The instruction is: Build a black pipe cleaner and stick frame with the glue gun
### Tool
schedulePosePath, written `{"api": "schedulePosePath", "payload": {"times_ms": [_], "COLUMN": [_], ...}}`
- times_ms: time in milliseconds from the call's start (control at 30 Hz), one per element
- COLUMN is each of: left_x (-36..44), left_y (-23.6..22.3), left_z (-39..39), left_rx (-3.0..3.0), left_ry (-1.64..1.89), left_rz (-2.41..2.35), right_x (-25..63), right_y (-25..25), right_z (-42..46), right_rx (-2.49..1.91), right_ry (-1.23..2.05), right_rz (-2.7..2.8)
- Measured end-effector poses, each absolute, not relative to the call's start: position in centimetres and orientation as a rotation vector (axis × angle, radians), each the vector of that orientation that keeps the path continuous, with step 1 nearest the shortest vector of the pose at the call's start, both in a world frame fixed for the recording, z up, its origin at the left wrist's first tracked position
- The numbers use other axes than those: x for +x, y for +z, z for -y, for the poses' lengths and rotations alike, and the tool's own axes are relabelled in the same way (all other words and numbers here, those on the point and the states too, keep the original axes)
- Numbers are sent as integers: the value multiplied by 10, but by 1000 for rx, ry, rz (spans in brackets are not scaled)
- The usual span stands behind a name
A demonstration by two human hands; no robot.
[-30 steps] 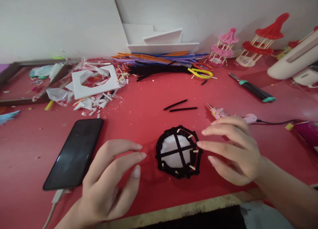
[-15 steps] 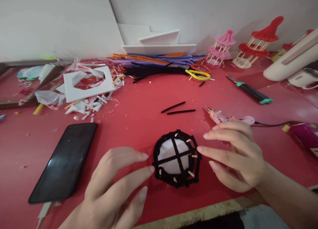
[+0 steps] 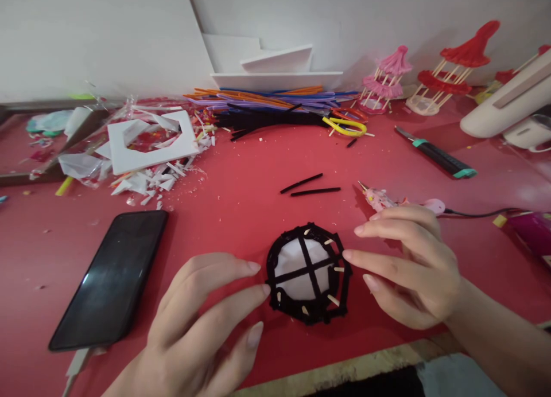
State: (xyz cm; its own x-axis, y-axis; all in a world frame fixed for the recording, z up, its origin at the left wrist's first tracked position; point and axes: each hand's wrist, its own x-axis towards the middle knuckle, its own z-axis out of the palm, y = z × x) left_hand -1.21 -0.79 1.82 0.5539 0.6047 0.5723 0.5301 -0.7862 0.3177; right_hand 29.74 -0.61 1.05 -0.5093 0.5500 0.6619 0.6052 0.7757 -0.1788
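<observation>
Between my hands on the red table stands a small round frame of black pipe cleaners (image 3: 310, 266), a cross over its top, pale stick ends poking up around the rim and a white disc below. My left hand (image 3: 210, 316) has its fingers apart, the tip of one finger touching the frame's left edge. On the other side, my right hand (image 3: 407, 265) is also open, one fingertip at the frame's right edge. Two short black pipe cleaner pieces (image 3: 315, 191) lie beyond the frame. Behind my right hand rests a pink glue gun (image 3: 379, 199) with a black cord.
A phone (image 3: 109, 279) on a cable lies left. White foam scraps (image 3: 152, 144) and pipe cleaner bundles (image 3: 271, 119) line the back, with yellow-handled scissors (image 3: 346, 127). A utility knife (image 3: 439, 154), pink model (image 3: 385, 78) and red model (image 3: 451, 70) stand or lie at right.
My left hand has moved right, from apart to touching the frame's left edge. My right fingertip stays at the right edge. The whole view has shifted slightly.
</observation>
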Motion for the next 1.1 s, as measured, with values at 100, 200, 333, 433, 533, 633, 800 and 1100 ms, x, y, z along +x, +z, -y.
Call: {"api": "schedulePosePath", "payload": {"times_ms": [100, 200, 333, 433, 533, 633, 800, 1100], "left_x": [-11, -10, -10, -11, -12, -11, -12, -14], "left_y": [20, 22, 22, 22, 21, 20, 21, 21], "left_z": [7, 7, 8, 9, 9, 9, 8, 10], "left_rx": [2691, 2698, 2701, 2693, 2679, 2686, 2714, 2691], "left_ry": [1030, 998, 992, 989, 993, 991, 979, 984], "left_rz": [-978, -974, -982, -1004, -1018, -1016, -984, -1009], "right_x": [298, 297, 296, 296, 297, 297, 294, 295], "right_y": [10, 10, 10, 11, 11, 12, 13, 11], "right_z": [6, 6, 5, 5, 7, 8, 7, 7], "right_rx": [-854, -858, -869, -875, -858, -868, -885, -907], "right_ry": [-96, -96, -111, -113, -93, -79, -70, -37], "right_rz": [2235, 2226, 2213, 2225, 2200, 2087, 2104, 2175]}}
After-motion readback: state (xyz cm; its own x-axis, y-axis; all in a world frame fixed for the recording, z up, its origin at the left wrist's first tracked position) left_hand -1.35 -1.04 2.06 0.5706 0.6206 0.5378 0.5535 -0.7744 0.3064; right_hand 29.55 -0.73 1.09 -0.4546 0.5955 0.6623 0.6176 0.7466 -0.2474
